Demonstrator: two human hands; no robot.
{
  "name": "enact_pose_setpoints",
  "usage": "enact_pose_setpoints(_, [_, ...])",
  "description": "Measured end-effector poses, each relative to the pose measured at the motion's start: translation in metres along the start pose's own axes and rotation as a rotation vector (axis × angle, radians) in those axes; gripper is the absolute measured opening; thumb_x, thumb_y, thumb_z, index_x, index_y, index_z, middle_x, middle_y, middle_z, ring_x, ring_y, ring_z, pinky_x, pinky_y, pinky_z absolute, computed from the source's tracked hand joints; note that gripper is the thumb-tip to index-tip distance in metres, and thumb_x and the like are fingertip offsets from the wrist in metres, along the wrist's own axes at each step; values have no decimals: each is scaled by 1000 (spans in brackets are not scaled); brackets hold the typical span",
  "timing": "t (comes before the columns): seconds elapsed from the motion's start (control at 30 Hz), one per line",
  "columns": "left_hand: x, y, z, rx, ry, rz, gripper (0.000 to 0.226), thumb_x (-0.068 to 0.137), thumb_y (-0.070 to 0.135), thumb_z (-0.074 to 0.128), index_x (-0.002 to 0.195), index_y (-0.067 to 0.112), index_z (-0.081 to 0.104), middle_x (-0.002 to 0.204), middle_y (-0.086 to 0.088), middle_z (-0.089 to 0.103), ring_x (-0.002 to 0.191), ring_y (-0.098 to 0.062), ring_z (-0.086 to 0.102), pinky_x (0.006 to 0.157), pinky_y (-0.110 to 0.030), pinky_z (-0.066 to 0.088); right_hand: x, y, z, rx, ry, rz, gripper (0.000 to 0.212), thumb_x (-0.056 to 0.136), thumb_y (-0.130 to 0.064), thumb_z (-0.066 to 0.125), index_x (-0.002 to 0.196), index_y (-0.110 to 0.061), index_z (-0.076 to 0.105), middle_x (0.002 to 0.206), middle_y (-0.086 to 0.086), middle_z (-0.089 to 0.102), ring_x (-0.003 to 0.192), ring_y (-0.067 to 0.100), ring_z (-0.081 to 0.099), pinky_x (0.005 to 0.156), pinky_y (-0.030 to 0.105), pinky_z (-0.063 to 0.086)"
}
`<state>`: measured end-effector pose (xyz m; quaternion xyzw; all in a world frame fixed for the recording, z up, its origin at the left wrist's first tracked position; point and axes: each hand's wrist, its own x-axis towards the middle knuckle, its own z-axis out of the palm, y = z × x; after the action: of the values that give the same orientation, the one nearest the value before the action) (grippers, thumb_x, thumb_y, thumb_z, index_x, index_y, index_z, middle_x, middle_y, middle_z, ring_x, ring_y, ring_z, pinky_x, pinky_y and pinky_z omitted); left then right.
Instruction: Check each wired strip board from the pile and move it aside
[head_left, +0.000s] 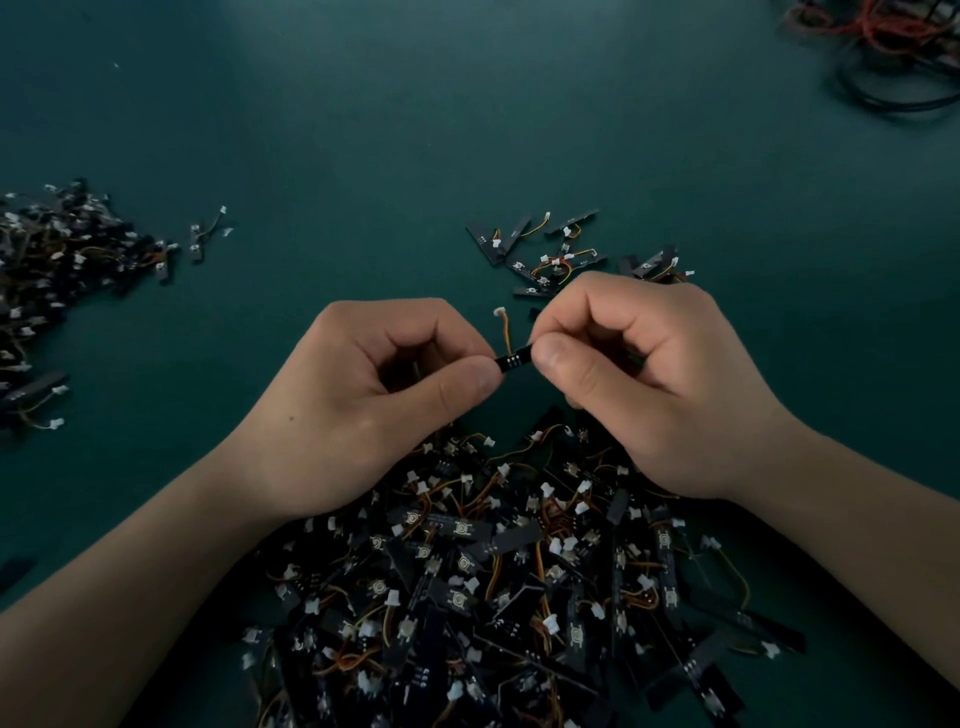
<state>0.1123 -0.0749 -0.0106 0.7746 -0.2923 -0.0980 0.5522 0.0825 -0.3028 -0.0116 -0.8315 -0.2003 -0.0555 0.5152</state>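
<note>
A small black strip board (513, 360) with an orange wire and a white plug (500, 312) is held in mid-air above the table. My left hand (384, 395) pinches its left end between thumb and forefinger. My right hand (639, 384) pinches its right end the same way. Most of the board is hidden by my fingers. Below my wrists lies the big pile of black wired strip boards (509, 582), tangled with orange wires and white plugs.
A small group of boards (561, 254) lies just beyond my right hand. A larger heap of boards (57, 270) sits at the left edge. A tangle of red and black cables (893, 47) occupies the far right corner. The green table mat (363, 156) spreads between them.
</note>
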Motion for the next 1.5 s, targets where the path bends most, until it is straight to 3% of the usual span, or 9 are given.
enact_pose_setpoints(0.33, [1, 0, -2, -48, 16, -99, 28, 86, 42, 61, 71, 22, 73, 61, -4, 63, 58, -32, 52, 53, -36, 38, 2, 0, 4, -106, -28, -28, 22, 103, -30, 56, 89, -17, 67, 62, 0, 61, 52, 20, 54, 48, 26, 40])
enact_pose_setpoints(0.63, [0, 1, 2, 92, 17, -55, 29, 95, 43, 56, 76, 26, 70, 58, -11, 56, 51, -31, 47, 47, -31, 35, 2, 0, 5, -131, -18, -20, 28, 103, -26, 60, 77, -16, 61, 53, -4, 51, 47, 19, 48, 45, 24, 33])
enact_pose_setpoints(0.83, [-1, 1, 1, 86, -7, -31, 26, 96, 38, 58, 76, 25, 68, 56, -3, 53, 48, -14, 42, 46, -23, 35, 1, 0, 4, -106, -26, -6, 26, 100, -22, 62, 75, -14, 61, 53, -4, 50, 46, 17, 45, 45, 21, 32])
enact_pose_setpoints(0.93, [-1, 0, 1, 70, 16, -34, 26, 95, 41, 58, 77, 25, 69, 59, -8, 55, 52, -27, 47, 47, -34, 37, 1, -1, 3, -67, -76, 4, 32, 100, -29, 60, 71, -19, 57, 51, -7, 46, 43, 12, 41, 44, 21, 30])
enact_pose_setpoints(1.07, [0, 2, 1, 32, 52, -19, 24, 97, 42, 57, 92, 25, 74, 67, -4, 60, 59, -25, 51, 54, -35, 42, 1, 0, 3, -64, -147, 3, 42, 100, -33, 53, 60, -20, 44, 48, -10, 36, 42, 8, 33, 44, 25, 27])
enact_pose_setpoints(1.2, [-1, 0, 1, 33, 56, -56, 25, 95, 38, 59, 114, 28, 73, 80, -3, 64, 66, -31, 54, 60, -38, 44, 2, 4, 1, 99, 60, -6, 40, 102, -26, 51, 63, -20, 52, 51, 0, 42, 47, 15, 38, 48, 31, 32])
enact_pose_setpoints(1.27, [-2, 1, 0, 96, -8, -56, 24, 92, 25, 65, 114, 30, 73, 88, 8, 66, 68, -18, 56, 61, -30, 45, 3, 4, 1, 158, 166, 3, 34, 105, -27, 48, 74, -27, 63, 54, 4, 47, 50, 22, 46, 51, 35, 38])
enact_pose_setpoints(1.4, [-4, 5, 2, 396, -188, -2, 36, 84, 24, 71, 119, 33, 73, 122, 21, 62, 117, -8, 61, 99, -27, 48, 4, 7, 0, 157, 139, 76, 37, 108, -27, 46, 85, -19, 74, 53, 2, 55, 48, 13, 48, 53, 19, 38])
enact_pose_setpoints(1.5, [-4, 7, 4, 463, -207, 13, 26, 84, 30, 71, 108, 38, 75, 123, 24, 58, 124, -6, 56, 103, -28, 44, 4, 7, 0, 130, 61, 90, 42, 109, -25, 47, 76, -14, 71, 52, 6, 55, 47, 13, 49, 51, 20, 38])
